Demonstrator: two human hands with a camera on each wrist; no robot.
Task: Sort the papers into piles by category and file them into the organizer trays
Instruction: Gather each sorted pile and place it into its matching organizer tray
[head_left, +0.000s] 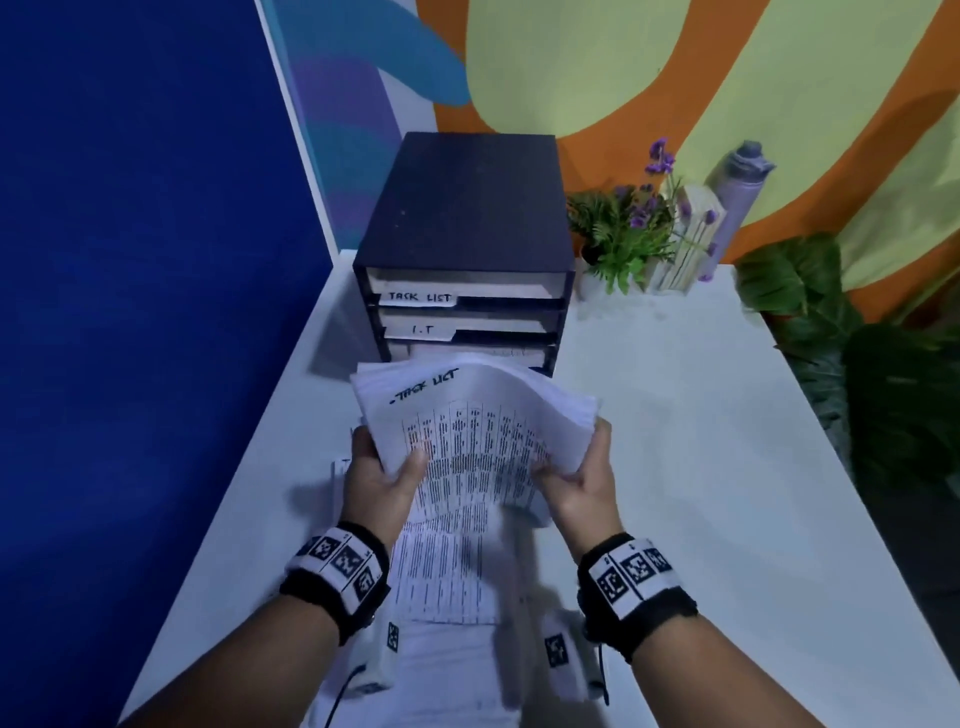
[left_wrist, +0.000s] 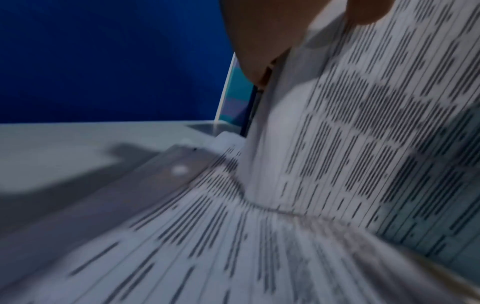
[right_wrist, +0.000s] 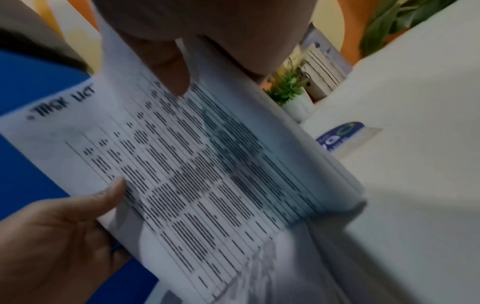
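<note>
While the stack (head_left: 470, 415) is held up over the lower centre of the head view, the organizer (head_left: 462, 249) stands directly beyond it, toward the upper centre of the frame, and it is on this line that the coming move is judged to turn. The stack is gripped at both side edges: the left hand (head_left: 382, 475) is curled round its left edge with the thumb laid on the printed face, and the right hand (head_left: 576, 470) is curled round its right edge in like manner. The top sheet is marked "TASK LIST" at its far end, so the long axis of the stack runs away from the grip toward the trays. The tray (head_left: 462, 288) labelled the same is the uppermost one, near the stack's far edge but above it. Neither hand is clearly nearer. More sheets (head_left: 447, 566) are seen lying on the table (head_left: 701, 467) beneath the wrists.
</note>
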